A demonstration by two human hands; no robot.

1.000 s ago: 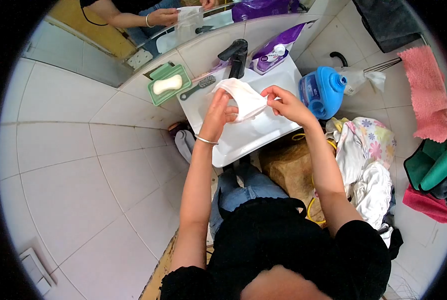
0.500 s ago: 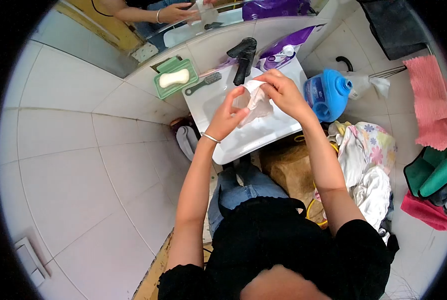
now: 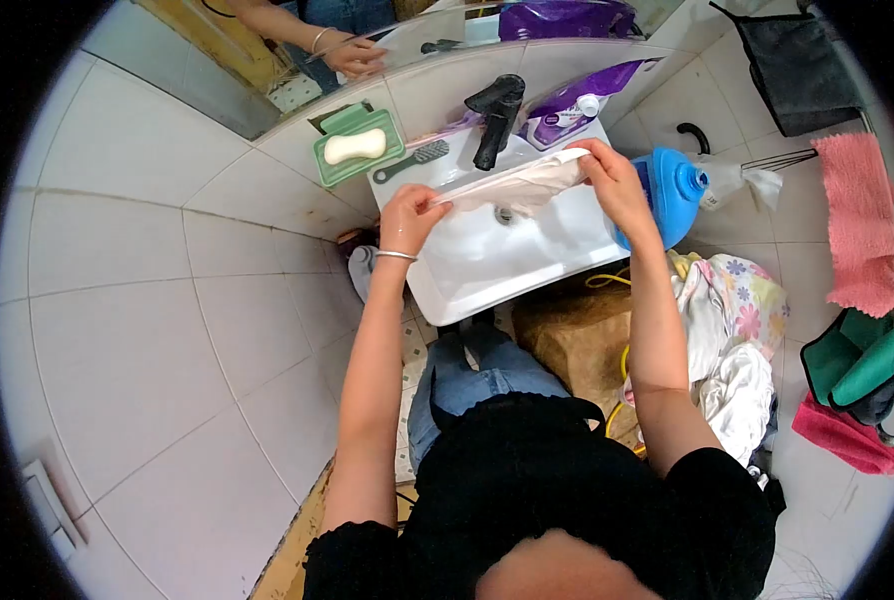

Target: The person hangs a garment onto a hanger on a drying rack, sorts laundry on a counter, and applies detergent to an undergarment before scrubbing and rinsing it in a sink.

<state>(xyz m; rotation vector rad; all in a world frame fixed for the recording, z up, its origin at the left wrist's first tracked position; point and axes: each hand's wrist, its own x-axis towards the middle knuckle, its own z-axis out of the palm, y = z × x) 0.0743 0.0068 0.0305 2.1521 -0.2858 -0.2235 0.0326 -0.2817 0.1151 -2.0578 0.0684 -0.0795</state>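
Observation:
A thin, pale cloth (image 3: pixel 529 188) is stretched wide over the white sink (image 3: pixel 467 285), below the black faucet (image 3: pixel 497 118). My left hand (image 3: pixel 411 216) pinches its left end near the sink's left side. The right end is gripped by my right hand (image 3: pixel 615 188), close to the blue jug (image 3: pixel 673 190). Between the hands the fabric hangs in a narrow band, its lower edge sagging near the drain. What kind of cloth it is, I cannot make out.
A soap bar (image 3: pixel 355 146) lies in a green dish (image 3: pixel 335 172), with a grey brush (image 3: pixel 414 160) beside it. Behind the sink leans a purple pouch (image 3: pixel 579 105). Piled laundry (image 3: pixel 737 385) sits at right, near a hanging pink towel (image 3: pixel 860 220).
My hands have moved apart, left hand leftward and right hand rightward. The cloth, bunched between them before, is now pulled out lengthwise.

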